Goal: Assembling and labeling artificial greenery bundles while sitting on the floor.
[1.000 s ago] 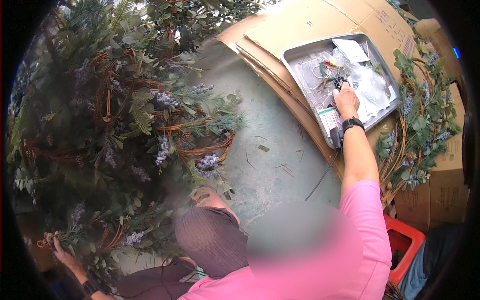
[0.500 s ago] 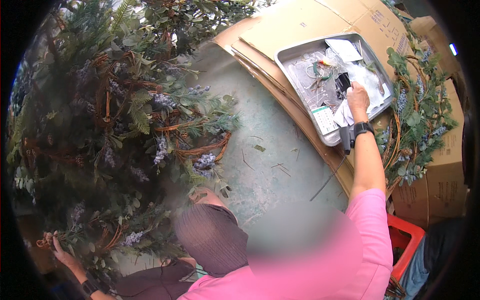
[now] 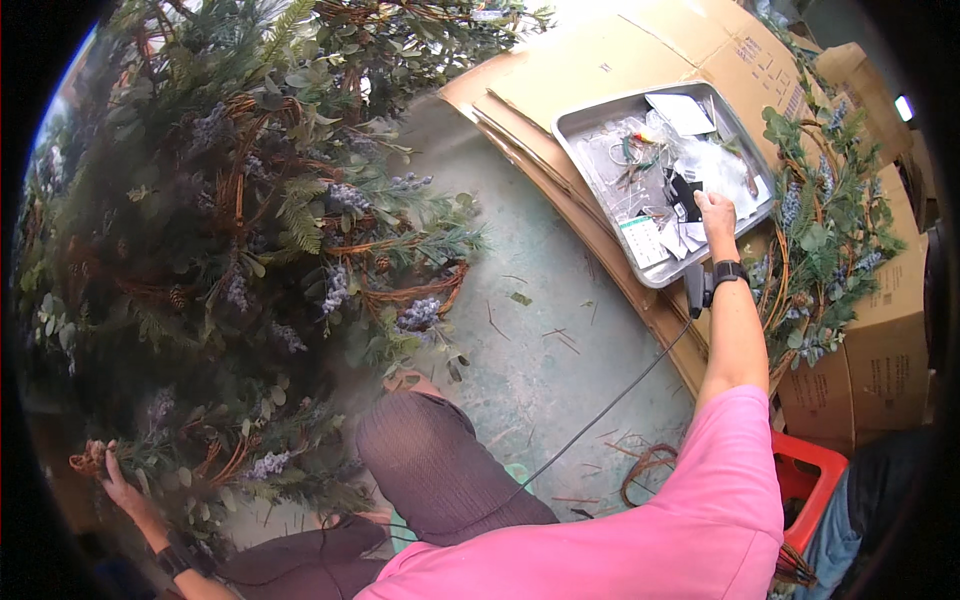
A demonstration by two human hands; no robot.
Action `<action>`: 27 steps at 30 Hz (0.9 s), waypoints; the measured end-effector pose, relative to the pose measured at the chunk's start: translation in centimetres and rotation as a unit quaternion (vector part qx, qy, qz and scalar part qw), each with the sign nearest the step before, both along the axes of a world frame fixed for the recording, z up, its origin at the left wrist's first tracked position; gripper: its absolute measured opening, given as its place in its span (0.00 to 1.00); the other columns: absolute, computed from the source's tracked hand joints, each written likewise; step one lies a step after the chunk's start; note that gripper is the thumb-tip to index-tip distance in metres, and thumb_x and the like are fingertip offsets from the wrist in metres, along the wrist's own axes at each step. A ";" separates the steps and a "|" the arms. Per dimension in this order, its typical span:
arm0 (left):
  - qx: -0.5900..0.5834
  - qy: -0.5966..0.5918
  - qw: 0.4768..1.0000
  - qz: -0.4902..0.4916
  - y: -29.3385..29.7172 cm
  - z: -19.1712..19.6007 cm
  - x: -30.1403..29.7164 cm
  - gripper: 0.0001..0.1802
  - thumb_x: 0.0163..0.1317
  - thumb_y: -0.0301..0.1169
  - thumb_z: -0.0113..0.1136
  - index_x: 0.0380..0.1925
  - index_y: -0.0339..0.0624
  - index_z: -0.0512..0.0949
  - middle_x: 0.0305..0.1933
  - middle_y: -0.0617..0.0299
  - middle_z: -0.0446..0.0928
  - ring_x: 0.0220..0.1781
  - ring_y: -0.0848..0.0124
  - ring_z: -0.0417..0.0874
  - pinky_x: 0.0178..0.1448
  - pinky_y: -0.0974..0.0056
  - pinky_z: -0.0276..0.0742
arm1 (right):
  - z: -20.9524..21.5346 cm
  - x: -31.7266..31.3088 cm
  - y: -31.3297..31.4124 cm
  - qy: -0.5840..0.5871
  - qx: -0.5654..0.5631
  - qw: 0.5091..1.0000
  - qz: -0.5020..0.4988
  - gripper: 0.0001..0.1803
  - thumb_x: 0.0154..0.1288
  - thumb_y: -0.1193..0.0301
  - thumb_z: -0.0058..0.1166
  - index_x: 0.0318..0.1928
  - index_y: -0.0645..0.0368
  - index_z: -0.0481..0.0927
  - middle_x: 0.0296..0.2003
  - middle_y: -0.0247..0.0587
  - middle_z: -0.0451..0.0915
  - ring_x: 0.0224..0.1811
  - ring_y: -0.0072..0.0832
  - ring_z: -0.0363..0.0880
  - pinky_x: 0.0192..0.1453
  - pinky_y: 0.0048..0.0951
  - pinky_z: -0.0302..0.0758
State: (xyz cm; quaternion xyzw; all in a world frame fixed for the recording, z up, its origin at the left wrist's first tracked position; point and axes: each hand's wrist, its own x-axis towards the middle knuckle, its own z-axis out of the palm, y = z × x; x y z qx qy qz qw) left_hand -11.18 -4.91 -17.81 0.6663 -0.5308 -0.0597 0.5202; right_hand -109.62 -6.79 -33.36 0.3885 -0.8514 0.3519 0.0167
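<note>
Right grip: the right hand (image 3: 717, 213) reaches into the tray, fingers bunched and pointing forward; whether they pinch anything I cannot tell.
Black piece: flat, thin, black rectangular piece (image 3: 686, 205), just left of the right grip's fingertips; contact unclear. Probably light, bendable and slick; an edge looks the best hold.
Left grip: the left hand (image 3: 122, 490), well apart from the right, has its fingers against the bundle; how far they close is hidden.
Vine bundle: knotted brown vine-like bundle (image 3: 88, 459), at the left grip's fingertips. Likely light, rough and springy; the thick knot seems a surer hold than leaves or berries, which could pull off.
Tray: shallow silver metal tray (image 3: 600, 145), around and ahead of the right grip.
Clutter: crumpled clear plastic bags (image 3: 715, 165) just ahead of the right grip, white flat card (image 3: 680, 113) beyond, green-and-white printed sheet (image 3: 643, 242) to its left. Loose plastic could snag a pick.
Greenery: dense green foliage with lavender berries (image 3: 268, 466), right of the left grip, crowding it.
Wreath: green leafy vine wreath with blue berries (image 3: 815, 240), right of the right grip.
Cable: thin black cable (image 3: 600, 410), trailing behind the right grip; might catch.
</note>
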 end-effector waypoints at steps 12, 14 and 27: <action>0.031 -0.497 0.867 -0.025 2.3 4.1 -6.0 0.21 0.53 0.21 0.46 0.49 0.36 0.74 0.51 0.58 0.76 0.57 0.65 0.71 0.62 0.63 0.62 | -0.4 -2.6 0.3 -0.042 -0.099 0.969 0.221 0.17 0.64 0.63 0.43 0.34 0.65 0.79 0.30 0.36 0.76 0.35 0.26 0.71 0.44 0.29 0.68; 0.020 -0.397 0.916 -0.052 1.5 4.0 -5.4 0.24 0.48 0.19 0.48 0.49 0.40 0.74 0.50 0.59 0.77 0.57 0.64 0.72 0.62 0.63 0.63 | 2.1 -2.7 0.2 0.033 -0.097 0.969 0.225 0.17 0.65 0.63 0.44 0.36 0.66 0.79 0.32 0.37 0.77 0.38 0.29 0.73 0.48 0.31 0.68; -0.082 0.111 0.990 -0.028 1.5 2.0 -4.3 0.24 0.57 0.34 0.62 0.51 0.40 0.67 0.48 0.66 0.70 0.50 0.74 0.69 0.58 0.69 0.61 | 17.0 52.1 -0.2 -0.374 0.123 0.724 0.567 0.06 0.56 0.67 0.50 0.27 0.54 0.72 0.19 0.21 0.63 0.18 0.09 0.59 0.18 0.15 0.53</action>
